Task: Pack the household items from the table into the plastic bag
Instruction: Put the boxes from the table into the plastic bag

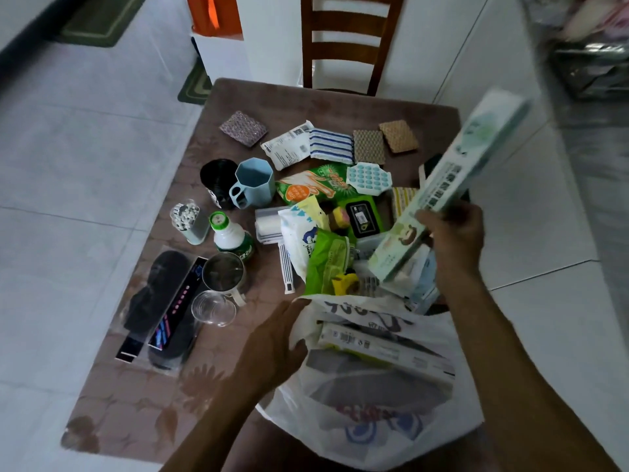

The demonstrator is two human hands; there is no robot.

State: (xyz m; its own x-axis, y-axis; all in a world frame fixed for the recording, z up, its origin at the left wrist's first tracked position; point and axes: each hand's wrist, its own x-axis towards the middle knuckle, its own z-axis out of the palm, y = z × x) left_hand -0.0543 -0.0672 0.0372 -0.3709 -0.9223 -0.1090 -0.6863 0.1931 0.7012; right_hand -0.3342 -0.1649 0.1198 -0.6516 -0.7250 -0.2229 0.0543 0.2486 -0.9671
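Plastic bag (pixel 374 396) sits at the table's (pixel 136 386) near edge, a long box (pixel 384 345) already inside. Left hand (pixel 275 338) grips its rim; right hand (pixel 452 229) holds another long box (pixel 452 185) above the bag, beside piled packets (pixel 323 264).

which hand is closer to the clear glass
Left. The left hand grips the plastic bag's rim just right of the clear glass; the right hand holds a long box up, far across the table.

Brown wooden chair (pixel 343 46) at the table's far edge, green mat (pixel 100 18) on white-tiled floor (pixel 85 148), orange-and-white box (pixel 218 39)
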